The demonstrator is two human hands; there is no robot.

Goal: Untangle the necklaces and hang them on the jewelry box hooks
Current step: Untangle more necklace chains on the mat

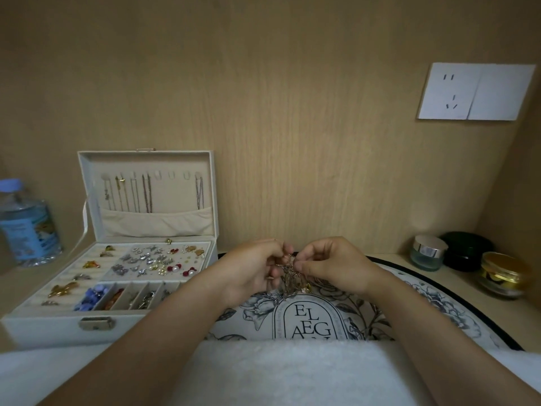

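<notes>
1. Left hand (251,269) and right hand (328,265) both pinch the tangled necklaces (291,276) between them.
2. Chains dangle downward over the floral mat (424,300); the knot's layout seems unclear.
3. The jewelry box (146,230) hooks stand well left, nearer the left hand.

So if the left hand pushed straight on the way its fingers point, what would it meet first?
The left hand points right, so first the necklace tangle it pinches, then almost at once the right hand. Depth between them is unclear.
</notes>
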